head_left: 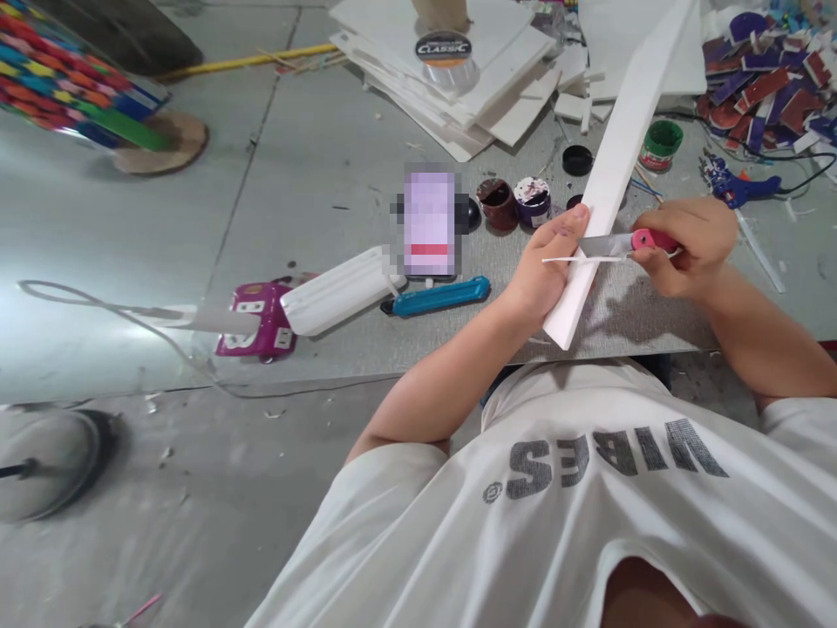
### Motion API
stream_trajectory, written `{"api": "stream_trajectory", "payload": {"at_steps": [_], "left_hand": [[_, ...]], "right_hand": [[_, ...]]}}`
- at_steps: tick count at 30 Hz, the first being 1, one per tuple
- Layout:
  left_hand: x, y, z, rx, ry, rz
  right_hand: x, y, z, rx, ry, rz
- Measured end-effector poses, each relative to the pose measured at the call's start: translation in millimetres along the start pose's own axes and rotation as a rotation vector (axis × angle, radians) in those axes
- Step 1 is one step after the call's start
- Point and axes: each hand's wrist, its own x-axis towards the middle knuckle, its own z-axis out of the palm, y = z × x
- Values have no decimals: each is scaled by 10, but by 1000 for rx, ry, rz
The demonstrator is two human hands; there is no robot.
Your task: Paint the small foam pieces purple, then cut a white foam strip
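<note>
My left hand (541, 266) is closed around a long white foam board strip (618, 153), thumb on its upper face. The strip slants from near my body up toward the far right. In my right hand (697, 235) is a utility knife (654, 240) with a pink handle, gripped in closed fingers. Its metal blade lies across the strip, just beside my left thumb. A thin white sliver (598, 259) crosses the strip just below the blade. Part of the knife handle is hidden by my fingers.
A blue box cutter (441, 296) lies left of my forearm, below a blurred phone (430, 218). Paint jars (497, 205) stand beyond. White foam sheets (385, 52) are stacked at the back. A blue glue gun (742, 185) and coloured scraps (772, 83) are at right.
</note>
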Motion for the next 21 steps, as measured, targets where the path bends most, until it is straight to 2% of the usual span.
{"api": "stream_trajectory", "payload": {"at_steps": [3, 6, 11, 16, 21], "left_hand": [[26, -47, -22, -45, -24, 56], [52, -75, -30, -59, 20, 80], [72, -73, -19, -55, 78, 121], [25, -65, -16, -44, 40, 152], [-19, -38, -28, -33, 1, 104]], "right_hand": [[15, -122, 64, 105, 69, -120], [32, -299, 117, 180, 53, -178], [10, -417, 130, 182, -16, -164], [-40, -337, 159, 154, 9, -152], [-64, -253, 189, 38, -7, -34]]}}
